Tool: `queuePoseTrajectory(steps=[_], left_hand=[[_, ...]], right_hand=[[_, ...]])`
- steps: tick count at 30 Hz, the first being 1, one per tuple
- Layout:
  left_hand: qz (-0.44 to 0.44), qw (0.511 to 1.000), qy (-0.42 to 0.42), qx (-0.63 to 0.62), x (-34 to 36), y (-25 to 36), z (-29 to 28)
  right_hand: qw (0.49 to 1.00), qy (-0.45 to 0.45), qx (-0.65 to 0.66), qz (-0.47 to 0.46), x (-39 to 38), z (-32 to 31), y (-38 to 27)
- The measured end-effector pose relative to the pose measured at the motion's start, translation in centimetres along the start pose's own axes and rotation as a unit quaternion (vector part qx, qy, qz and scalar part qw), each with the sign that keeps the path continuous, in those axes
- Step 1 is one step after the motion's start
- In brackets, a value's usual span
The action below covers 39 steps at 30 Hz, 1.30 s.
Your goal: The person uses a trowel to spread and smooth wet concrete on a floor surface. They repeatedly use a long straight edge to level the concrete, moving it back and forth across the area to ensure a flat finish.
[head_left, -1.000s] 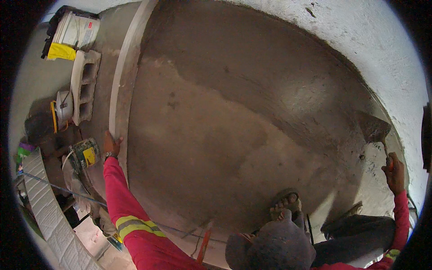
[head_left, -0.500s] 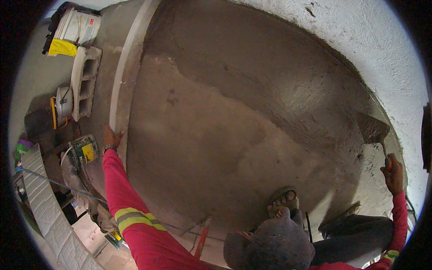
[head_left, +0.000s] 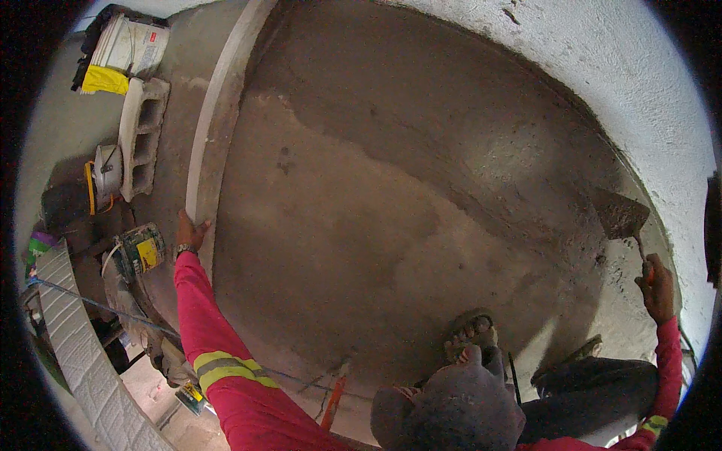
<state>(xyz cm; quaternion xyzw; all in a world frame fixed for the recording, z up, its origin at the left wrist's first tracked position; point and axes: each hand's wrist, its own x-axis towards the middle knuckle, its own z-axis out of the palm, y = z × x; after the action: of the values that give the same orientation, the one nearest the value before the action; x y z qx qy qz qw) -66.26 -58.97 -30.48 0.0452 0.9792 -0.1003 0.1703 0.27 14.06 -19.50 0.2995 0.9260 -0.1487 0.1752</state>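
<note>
Head view: dark, wet-looking mortar (head_left: pixel 421 90) along rough white wall (head_left: pixel 639 98); paler brown patch (head_left: pixel 338 203) farther from wall looks uncoated (my read). Right hand (head_left: pixel 659 289) closed round orange-handled grey trowel (head_left: pixel 622 214) near wall; left hand (head_left: pixel 192 231) half-curled on long whitish strip (head_left: pixel 211 124), opposite wall.

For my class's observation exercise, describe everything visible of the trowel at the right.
The trowel has a broad, flat, dark blade, smeared with what looks like mortar. A thin shank, apparently metal, joins it to a handle showing a little orange; the right hand covers most of that. The blade points up and left, seemingly resting on the dark, damp-looking layer near the white wall.
</note>
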Motion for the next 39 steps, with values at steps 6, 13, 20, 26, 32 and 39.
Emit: queuePoseTrajectory(steps=[6, 13, 20, 26, 32, 39], left_hand=[[0.009, 0.999, -0.029, 0.012, -2.2, 2.6, -1.1], [-0.012, 0.998, -0.051, 0.026, -4.0, 5.1, -1.4], [0.067, 0.997, 0.002, -0.03, -5.2, 3.5, -1.0], [0.016, 0.999, 0.009, 0.043, -6.7, 4.8, -1.1], [0.033, 0.998, -0.012, 0.043, -7.0, 4.4, -0.4], [0.065, 0.998, -0.005, -0.012, -8.1, 4.3, 0.8]], right_hand=[[1.0, 0.01, -0.012, 0.004, -0.6, 0.3, 1.2], [0.998, -0.027, 0.022, 0.047, -0.7, -0.2, 1.3], [0.998, -0.019, 0.045, 0.039, 0.1, -0.5, -0.1], [1.0, 0.008, 0.024, -0.018, -0.4, -0.3, 0.4], [1.0, -0.02, 0.02, -0.012, -0.6, -0.6, 1.0], [0.999, 0.014, 0.018, -0.036, -1.0, -0.6, 1.1]])
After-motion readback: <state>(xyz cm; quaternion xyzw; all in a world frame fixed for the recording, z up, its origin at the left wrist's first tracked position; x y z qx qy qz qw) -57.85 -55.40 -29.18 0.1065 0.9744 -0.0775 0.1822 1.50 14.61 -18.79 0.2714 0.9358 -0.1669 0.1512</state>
